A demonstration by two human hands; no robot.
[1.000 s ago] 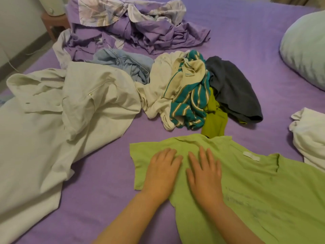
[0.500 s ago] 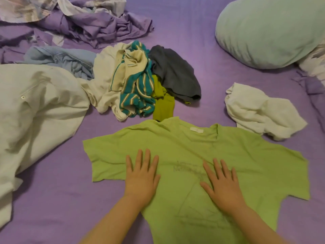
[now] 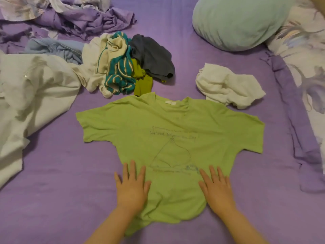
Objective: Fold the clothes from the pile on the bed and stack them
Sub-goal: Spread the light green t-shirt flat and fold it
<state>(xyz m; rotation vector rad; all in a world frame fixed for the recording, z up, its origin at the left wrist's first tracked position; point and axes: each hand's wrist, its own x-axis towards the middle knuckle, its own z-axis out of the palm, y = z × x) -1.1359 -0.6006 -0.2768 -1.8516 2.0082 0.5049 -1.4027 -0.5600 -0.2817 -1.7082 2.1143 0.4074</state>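
Note:
A light green T-shirt [image 3: 168,131] lies spread flat, collar away from me, on the purple bed [image 3: 61,173]. My left hand [image 3: 131,187] presses flat on the shirt's lower left edge, fingers straight. My right hand [image 3: 217,189] presses flat on its lower right edge, fingers spread. Beyond the collar sits the pile: a teal striped garment [image 3: 119,74], a dark grey one [image 3: 151,53], an olive one [image 3: 142,83], a cream one [image 3: 91,67] and a light blue one [image 3: 52,48]. A crumpled white garment [image 3: 228,85] lies apart at the right.
A large off-white garment [image 3: 31,95] sprawls over the left side. Crumpled purple bedding [image 3: 79,16] lies at the back left. A pale green pillow [image 3: 242,20] and a floral cover [image 3: 302,50] lie at the back right.
Both hands have slid down the shirt from its chest to its lower part, moving apart and smoothing it. The view has shifted so the whole shirt shows.

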